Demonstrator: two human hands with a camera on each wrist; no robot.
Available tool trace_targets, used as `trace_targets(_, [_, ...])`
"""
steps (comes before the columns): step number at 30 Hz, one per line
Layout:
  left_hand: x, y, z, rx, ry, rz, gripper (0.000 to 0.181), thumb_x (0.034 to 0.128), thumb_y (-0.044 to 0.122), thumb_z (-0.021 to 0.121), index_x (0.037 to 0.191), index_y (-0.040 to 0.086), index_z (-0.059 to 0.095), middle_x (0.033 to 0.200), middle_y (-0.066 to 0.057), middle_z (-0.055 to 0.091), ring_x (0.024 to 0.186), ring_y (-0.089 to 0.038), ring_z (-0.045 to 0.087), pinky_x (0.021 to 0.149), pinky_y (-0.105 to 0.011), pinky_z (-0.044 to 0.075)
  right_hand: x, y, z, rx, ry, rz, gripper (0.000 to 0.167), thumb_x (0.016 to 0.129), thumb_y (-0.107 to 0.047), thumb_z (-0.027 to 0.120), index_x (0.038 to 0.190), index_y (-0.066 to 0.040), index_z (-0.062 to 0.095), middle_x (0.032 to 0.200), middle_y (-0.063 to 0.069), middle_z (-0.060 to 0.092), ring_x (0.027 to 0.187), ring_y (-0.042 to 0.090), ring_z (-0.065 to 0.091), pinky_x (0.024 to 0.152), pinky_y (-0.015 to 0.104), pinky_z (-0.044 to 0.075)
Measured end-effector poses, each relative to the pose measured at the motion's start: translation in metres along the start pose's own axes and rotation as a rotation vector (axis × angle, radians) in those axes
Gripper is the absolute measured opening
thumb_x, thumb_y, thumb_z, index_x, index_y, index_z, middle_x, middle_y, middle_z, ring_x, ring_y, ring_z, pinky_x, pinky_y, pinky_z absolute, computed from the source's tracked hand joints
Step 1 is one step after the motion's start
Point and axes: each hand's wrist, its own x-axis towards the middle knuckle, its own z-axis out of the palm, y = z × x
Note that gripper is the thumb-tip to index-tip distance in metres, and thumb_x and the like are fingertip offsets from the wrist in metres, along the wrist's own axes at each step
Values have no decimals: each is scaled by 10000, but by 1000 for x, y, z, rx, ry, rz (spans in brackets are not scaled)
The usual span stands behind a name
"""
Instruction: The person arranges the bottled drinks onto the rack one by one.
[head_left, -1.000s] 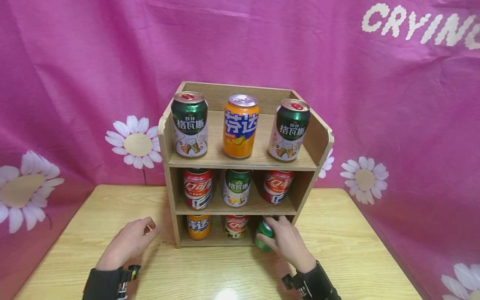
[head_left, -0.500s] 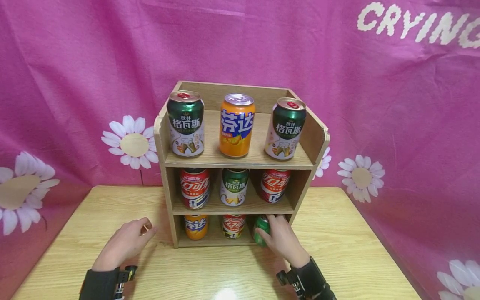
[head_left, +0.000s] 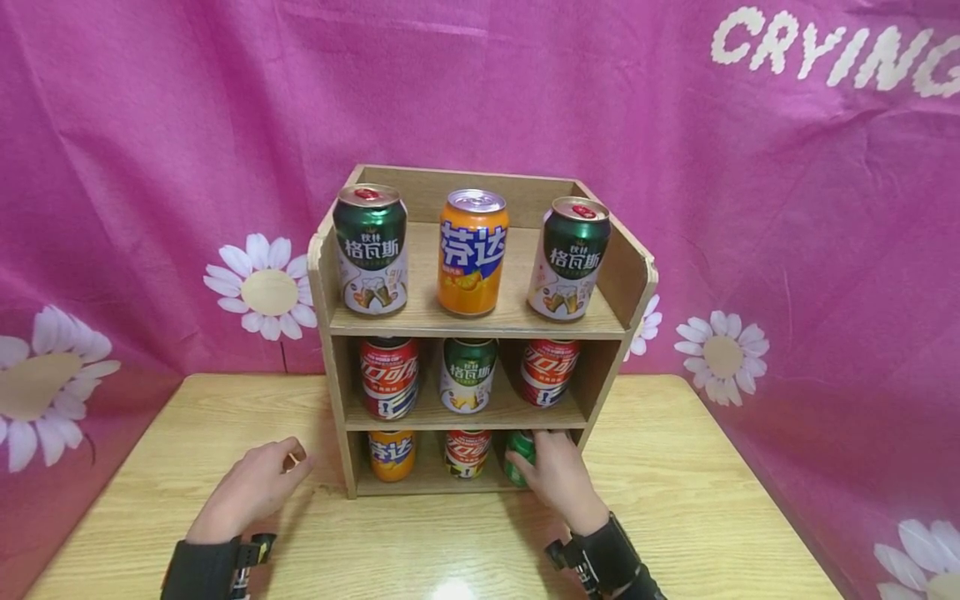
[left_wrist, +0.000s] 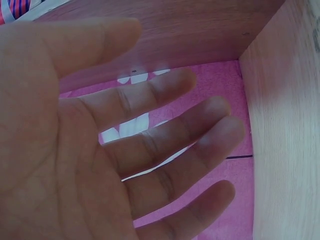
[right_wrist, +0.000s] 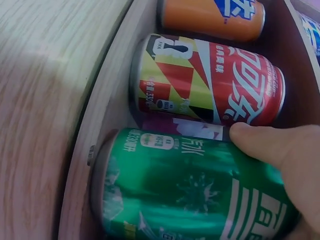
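My right hand point(head_left: 558, 475) grips a green soda can point(right_wrist: 190, 185) at the right end of the bottom shelf, thumb along its side; the other fingers are hidden behind it. The can stands upright on the shelf board. Beside it is a red cola can point(head_left: 468, 454), and an orange soda can point(head_left: 392, 456) stands at the left end of that shelf. My left hand point(head_left: 251, 487) hovers left of the wooden rack point(head_left: 480, 421), holding nothing. In the left wrist view its fingers point(left_wrist: 165, 145) are spread and relaxed.
The middle shelf bears two red cans, one a cola can point(head_left: 389, 377), around a green-and-white can point(head_left: 468, 375). On top, an orange can point(head_left: 472, 254) stands between two green-and-white cans. A pink flowered cloth point(head_left: 480, 83) hangs behind the wooden table point(head_left: 675, 517).
My right hand has pushed the green can farther back into the bottom shelf, and it has gone from tilted to upright. The left hand has hardly moved.
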Motion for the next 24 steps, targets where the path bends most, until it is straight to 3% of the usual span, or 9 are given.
trace_targets(6, [1, 1, 0, 5, -8, -4, 250, 936, 252, 555, 963, 10, 615, 877, -113, 640, 822, -286, 611, 670, -451, 484, 0, -2, 5, -84, 65, 17, 713, 748, -299, 811, 1305, -7, 476, 1071, 207, 603, 901, 346, 636, 703, 456, 529])
trace_targets(8, [1, 2, 0, 5, -12, -6, 259, 938, 257, 552, 968, 7, 615, 878, -114, 640, 824, -287, 611, 672, -452, 484, 0, -2, 6, -70, 66, 22, 720, 748, -303, 811, 1309, -8, 470, 1085, 206, 593, 915, 351, 629, 720, 460, 525])
trace_targets(15, [1, 2, 0, 7, -10, -10, 263, 938, 255, 553, 978, 3, 617, 888, -125, 645, 831, -297, 616, 672, -452, 487, 1, 2, 0, 87, -40, 18, 720, 718, -143, 808, 1335, -27, 455, 1174, 200, 547, 1025, 326, 558, 829, 460, 478])
trace_targets(24, [2, 2, 3, 14, -21, -14, 259, 935, 245, 553, 976, -3, 618, 891, -134, 645, 829, -298, 616, 666, -453, 489, 0, 3, -5, 75, -93, 32, 671, 742, -150, 807, 1320, -38, 486, 1129, 161, 607, 982, 277, 599, 818, 431, 493])
